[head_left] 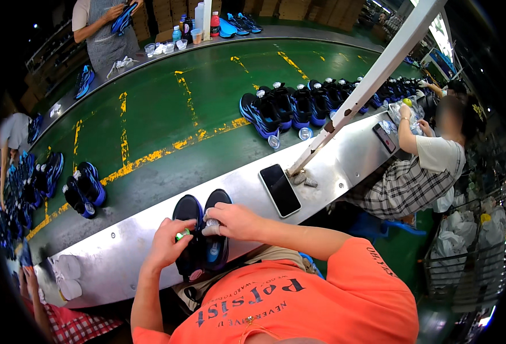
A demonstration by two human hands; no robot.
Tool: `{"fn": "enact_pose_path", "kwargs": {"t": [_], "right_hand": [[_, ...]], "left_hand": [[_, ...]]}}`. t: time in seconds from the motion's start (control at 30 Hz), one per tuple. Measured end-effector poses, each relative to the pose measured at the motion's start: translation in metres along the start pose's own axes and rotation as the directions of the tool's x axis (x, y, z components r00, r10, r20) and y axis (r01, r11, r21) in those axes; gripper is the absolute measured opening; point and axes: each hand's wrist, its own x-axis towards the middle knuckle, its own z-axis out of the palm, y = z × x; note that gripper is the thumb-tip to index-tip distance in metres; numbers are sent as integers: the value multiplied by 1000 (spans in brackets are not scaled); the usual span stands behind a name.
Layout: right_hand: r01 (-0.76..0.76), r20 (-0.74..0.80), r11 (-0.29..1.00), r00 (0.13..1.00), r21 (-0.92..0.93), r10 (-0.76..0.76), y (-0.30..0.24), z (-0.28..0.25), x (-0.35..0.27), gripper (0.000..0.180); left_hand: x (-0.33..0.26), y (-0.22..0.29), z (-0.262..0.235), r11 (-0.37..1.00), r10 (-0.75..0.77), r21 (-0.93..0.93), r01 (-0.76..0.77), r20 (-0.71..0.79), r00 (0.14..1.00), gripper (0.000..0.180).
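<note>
Dark, smooth shoes (202,232) on the metal ledge (344,163).
Left hand (170,243) pinches something small and green; right hand (233,221) curls round a pale wad.

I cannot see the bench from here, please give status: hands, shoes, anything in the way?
Left hand on left black shoe. Right hand on right shoe. Black phone beside, apart.

Shoe factory, assembly line. You sit at a long metal bench (344,166) beside a wide green conveyor belt (167,109) with worn yellow markings. Rows of dark blue-soled shoes (299,106) stand on it. Other workers (419,166) sit along the line; stacked cardboard boxes (287,8) fill the back wall.
</note>
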Motion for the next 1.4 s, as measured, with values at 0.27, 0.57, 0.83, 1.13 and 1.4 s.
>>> {"fn": "enact_pose_path", "kwargs": {"t": [0.27, 0.57, 0.83, 1.13, 1.4], "right_hand": [[-4, 37, 999, 999, -55, 6, 7, -3, 12, 33], [66, 83, 994, 994, 83, -73, 4, -27, 8, 31], [-13, 102, 991, 995, 132, 0, 21, -17, 2, 34], [-142, 213, 963, 973, 228, 93, 16, -22, -4, 41], [-51, 208, 938, 978, 344, -23, 26, -30, -5, 38]], "left_hand": [[-3, 14, -8, 983, -148, -122, 141, -55, 987, 21], [-23, 62, 52, 848, -448, -317, 425, 0, 894, 21], [-9, 50, 80, 422, -618, -746, 514, 178, 766, 26], [-6, 59, 86, 385, -716, -721, 576, 160, 680, 16], [-1, 59, 86, 269, -712, -779, 566, 234, 662, 17]]}}
